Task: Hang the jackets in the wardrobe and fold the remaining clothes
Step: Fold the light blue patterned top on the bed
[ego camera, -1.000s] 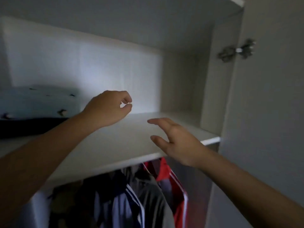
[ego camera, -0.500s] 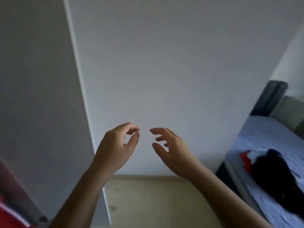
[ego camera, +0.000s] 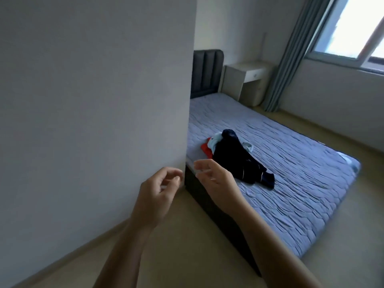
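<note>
A small heap of clothes lies on the bed: a dark navy garment (ego camera: 239, 161) on top, a red piece (ego camera: 206, 150) and a pale light-blue piece (ego camera: 215, 141) sticking out beneath it. My left hand (ego camera: 160, 194) and my right hand (ego camera: 216, 179) hover side by side in front of me, near the bed's corner. Both hold nothing, with fingers loosely curled. The wardrobe's white side panel (ego camera: 93, 100) fills the left half of the view; its inside is hidden.
The bed (ego camera: 291, 183) has a wrinkled blue-grey cover and a dark headboard (ego camera: 205, 73). A cream bedside table (ego camera: 247, 82) stands behind it, next to a grey-green curtain (ego camera: 291, 55) and a window (ego camera: 353, 28). Beige floor (ego camera: 187, 246) runs between wardrobe and bed.
My view swung right, away from the wardrobe shelf and hanging clothes, past the white panel, to the bed. Both empty hands stayed raised in front of me.
</note>
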Motion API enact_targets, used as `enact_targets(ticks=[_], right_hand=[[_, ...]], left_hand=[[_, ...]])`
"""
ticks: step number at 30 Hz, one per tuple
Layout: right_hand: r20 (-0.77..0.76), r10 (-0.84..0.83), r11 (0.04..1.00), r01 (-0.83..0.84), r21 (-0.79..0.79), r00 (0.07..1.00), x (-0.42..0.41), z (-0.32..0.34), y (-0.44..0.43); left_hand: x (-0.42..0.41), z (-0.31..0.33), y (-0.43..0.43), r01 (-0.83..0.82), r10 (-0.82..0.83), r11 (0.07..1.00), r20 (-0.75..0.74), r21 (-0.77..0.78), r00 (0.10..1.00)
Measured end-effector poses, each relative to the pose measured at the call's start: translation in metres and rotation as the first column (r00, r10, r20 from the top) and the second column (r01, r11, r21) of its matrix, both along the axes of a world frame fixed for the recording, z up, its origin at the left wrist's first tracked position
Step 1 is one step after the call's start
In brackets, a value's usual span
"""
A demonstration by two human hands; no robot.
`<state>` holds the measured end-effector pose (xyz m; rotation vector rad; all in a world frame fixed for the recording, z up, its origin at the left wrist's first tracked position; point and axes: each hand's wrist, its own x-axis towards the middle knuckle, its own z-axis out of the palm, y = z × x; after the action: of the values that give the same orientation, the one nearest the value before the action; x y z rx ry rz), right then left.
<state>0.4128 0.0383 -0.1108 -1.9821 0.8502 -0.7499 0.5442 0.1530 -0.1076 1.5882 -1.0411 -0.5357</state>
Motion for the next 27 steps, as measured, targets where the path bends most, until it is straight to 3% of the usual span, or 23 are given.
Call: enact_targets(ticks=[7,13,22,27], right_hand=[[-0.065,-0.270,0.958,0.275,0.085,0.961,-0.048,-0.018,-0.158],[-0.117,-0.437,0.865,0.452,0.216,0.892,-0.094,-0.064,-0.250],[-0.125,-0.429,0.794,0.439,0.421,0.895,-0.093,-0.144,-0.446],[-0.241,-0.404,0.740,0.470,0.481,0.882,-0.070,-0.191,-0.545]], left_hand=[[-0.004,-0.029,-0.203,0.246,-0.235,0.966,-0.132,0.078,0.963],[-0.015,-0.070,-0.327,0.395,-0.351,0.895,-0.215,0.210,0.911],[-0.018,-0.151,-0.499,0.351,-0.252,0.849,-0.281,0.394,0.926],[0.006,-0.188,-0.592,0.323,-0.180,0.832,-0.331,0.451,0.926]])
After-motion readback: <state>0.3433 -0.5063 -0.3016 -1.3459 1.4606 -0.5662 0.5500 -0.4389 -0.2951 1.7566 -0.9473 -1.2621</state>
